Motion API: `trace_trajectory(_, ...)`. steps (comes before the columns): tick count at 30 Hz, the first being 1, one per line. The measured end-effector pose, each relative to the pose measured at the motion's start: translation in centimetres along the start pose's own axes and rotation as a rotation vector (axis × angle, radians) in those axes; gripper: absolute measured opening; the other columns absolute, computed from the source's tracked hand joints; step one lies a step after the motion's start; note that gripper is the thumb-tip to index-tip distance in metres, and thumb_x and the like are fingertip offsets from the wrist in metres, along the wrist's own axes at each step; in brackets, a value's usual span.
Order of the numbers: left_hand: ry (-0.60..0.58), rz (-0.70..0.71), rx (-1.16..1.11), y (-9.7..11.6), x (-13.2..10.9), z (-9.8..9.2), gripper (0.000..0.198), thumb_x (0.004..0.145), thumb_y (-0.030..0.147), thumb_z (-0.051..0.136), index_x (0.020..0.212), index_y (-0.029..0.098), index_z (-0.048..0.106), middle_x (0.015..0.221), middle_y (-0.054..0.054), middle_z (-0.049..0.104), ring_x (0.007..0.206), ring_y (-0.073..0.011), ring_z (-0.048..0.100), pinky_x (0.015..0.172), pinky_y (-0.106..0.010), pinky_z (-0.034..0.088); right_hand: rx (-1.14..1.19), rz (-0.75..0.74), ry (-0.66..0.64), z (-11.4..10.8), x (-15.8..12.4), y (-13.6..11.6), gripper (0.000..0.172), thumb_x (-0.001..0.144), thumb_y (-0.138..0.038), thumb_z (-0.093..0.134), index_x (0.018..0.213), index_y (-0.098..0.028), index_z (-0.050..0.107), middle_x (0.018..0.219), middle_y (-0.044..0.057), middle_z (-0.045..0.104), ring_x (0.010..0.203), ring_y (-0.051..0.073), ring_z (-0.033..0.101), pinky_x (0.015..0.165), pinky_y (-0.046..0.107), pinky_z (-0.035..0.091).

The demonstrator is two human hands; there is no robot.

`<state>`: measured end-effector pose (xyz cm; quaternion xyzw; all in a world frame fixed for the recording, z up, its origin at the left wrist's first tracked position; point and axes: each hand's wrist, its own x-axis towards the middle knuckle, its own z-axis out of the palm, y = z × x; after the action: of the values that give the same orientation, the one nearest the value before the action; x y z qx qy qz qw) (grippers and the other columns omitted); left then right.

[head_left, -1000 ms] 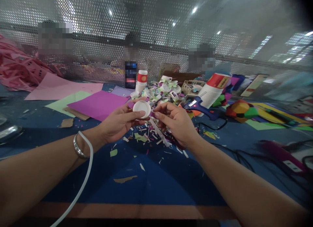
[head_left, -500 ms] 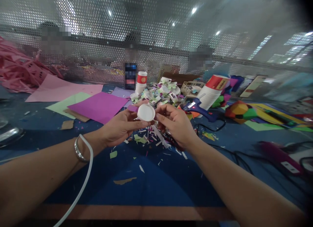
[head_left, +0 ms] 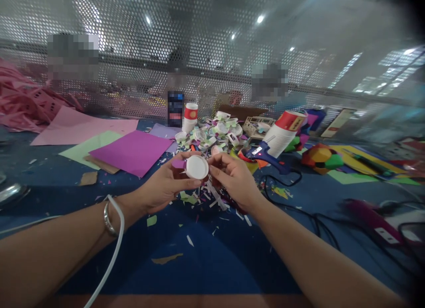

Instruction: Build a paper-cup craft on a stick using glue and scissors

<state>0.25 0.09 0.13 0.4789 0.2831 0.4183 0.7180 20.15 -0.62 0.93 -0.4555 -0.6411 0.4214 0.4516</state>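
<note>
A round white paper cup bottom [head_left: 197, 167] with a low rim is held up over the table, its flat face towards me. My left hand [head_left: 166, 182] grips it from the left, thumb below and fingers behind. A bit of purple paper [head_left: 179, 163] sticks out at its left edge. On the other side, the fingertips of my right hand [head_left: 234, 177] are pinched together at the piece's right edge. Just behind my hands lies a heap of similar cut cup pieces [head_left: 221, 128] with pale green and purple paper strips.
A blue glue gun [head_left: 270, 155] with a black cord lies to the right, by stacked paper cups [head_left: 282, 133]. Purple sheet [head_left: 133, 151] and pink paper [head_left: 83, 125] lie left. Paper scraps [head_left: 189, 197] litter the table. A perforated metal screen [head_left: 212, 47] stands behind; a purple power strip [head_left: 372, 221] is at right.
The view has shifted slightly, so the table sits a little lower in the picture. Both hands keep hold of the white piece, which has barely moved between them.
</note>
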Motion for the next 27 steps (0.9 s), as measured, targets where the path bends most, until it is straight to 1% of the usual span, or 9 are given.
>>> trace_trajectory(3, 0.009, 0.009, -0.054, -0.1, -0.1, 0.3, 0.059, 0.069, 0.005, 0.086, 0.121, 0.025, 0.066, 0.105, -0.001, 0.072, 0.105, -0.0187, 0.066, 0.097, -0.033, 0.047, -0.014, 0.023, -0.004, -0.1, 0.0, -0.1, 0.018, 0.092, -0.038, 0.069, 0.095, -0.021, 0.063, 0.072, -0.003, 0.06, 0.054, 0.01, 0.052, 0.048, 0.024, 0.043)
trace_trajectory(6, 0.023, 0.031, -0.077, -0.1, -0.1, 0.5, 0.064, 0.068, 0.003, 0.085, 0.123, 0.028, 0.065, 0.108, -0.001, 0.07, 0.103, -0.0172, 0.064, 0.093, -0.031, 0.049, -0.044, 0.017, -0.005, -0.2, 0.0, -0.1, 0.019, 0.093, -0.038, 0.068, 0.096, -0.021, 0.063, 0.073, -0.002, 0.061, 0.054, 0.01, 0.052, 0.049, 0.024, 0.044)
trace_trajectory(9, 0.031, 0.004, -0.092, -0.1, -0.1, 0.5, 0.072, 0.068, 0.004, 0.085, 0.13, 0.031, 0.062, 0.107, 0.0, 0.069, 0.101, -0.0168, 0.063, 0.089, -0.03, 0.05, -0.072, 0.015, -0.007, -0.4, 0.1, 0.2, 0.019, 0.094, -0.038, 0.066, 0.099, -0.02, 0.063, 0.074, -0.002, 0.061, 0.056, 0.011, 0.055, 0.051, 0.025, 0.046)
trace_trajectory(13, 0.027, -0.034, -0.153, 0.0, 0.0, 0.2, 0.077, 0.067, 0.003, 0.086, 0.134, 0.031, 0.059, 0.102, 0.001, 0.069, 0.096, -0.0138, 0.063, 0.086, -0.026, 0.051, -0.089, 0.032, 0.001, -0.6, 0.2, 0.3, 0.019, 0.094, -0.039, 0.065, 0.099, -0.02, 0.061, 0.073, -0.002, 0.062, 0.057, 0.011, 0.058, 0.052, 0.025, 0.049)
trace_trajectory(17, 0.01, -0.047, -0.211, 0.0, 0.1, -0.1, 0.071, 0.069, 0.003, 0.085, 0.13, 0.03, 0.061, 0.102, 0.001, 0.07, 0.094, -0.0143, 0.064, 0.089, -0.028, 0.052, -0.172, 0.005, 0.03, -1.0, 0.1, 0.0, 0.016, 0.095, -0.037, 0.064, 0.099, -0.021, 0.062, 0.074, -0.001, 0.063, 0.06, 0.012, 0.06, 0.054, 0.026, 0.05)
trace_trajectory(20, -0.008, -0.064, -0.23, -0.2, 0.2, -0.2, 0.065, 0.071, 0.004, 0.083, 0.128, 0.027, 0.062, 0.107, -0.001, 0.071, 0.098, -0.0165, 0.067, 0.094, -0.032, 0.051, -0.239, -0.023, 0.042, -1.3, 0.0, -0.5, 0.015, 0.095, -0.036, 0.064, 0.098, -0.021, 0.063, 0.077, 0.001, 0.064, 0.063, 0.013, 0.061, 0.057, 0.027, 0.052)
trace_trajectory(23, -0.015, -0.075, -0.236, -0.6, 0.2, -0.2, 0.063, 0.07, 0.003, 0.082, 0.126, 0.024, 0.063, 0.11, -0.003, 0.072, 0.103, -0.0176, 0.068, 0.098, -0.033, 0.049, -0.283, -0.034, 0.044, -1.5, -0.1, -0.8, 0.017, 0.094, -0.038, 0.066, 0.097, -0.022, 0.064, 0.078, 0.001, 0.065, 0.063, 0.014, 0.061, 0.058, 0.029, 0.052)
trace_trajectory(27, 0.013, -0.077, -0.216, -0.7, 0.2, 0.0, 0.057, 0.07, 0.005, 0.084, 0.121, 0.024, 0.067, 0.107, -0.004, 0.074, 0.1, -0.0185, 0.068, 0.094, -0.033, 0.05, -0.356, -0.039, 0.035, -2.2, -0.2, -1.1, 0.017, 0.095, -0.039, 0.065, 0.097, -0.022, 0.066, 0.078, 0.001, 0.065, 0.064, 0.015, 0.063, 0.059, 0.029, 0.052)
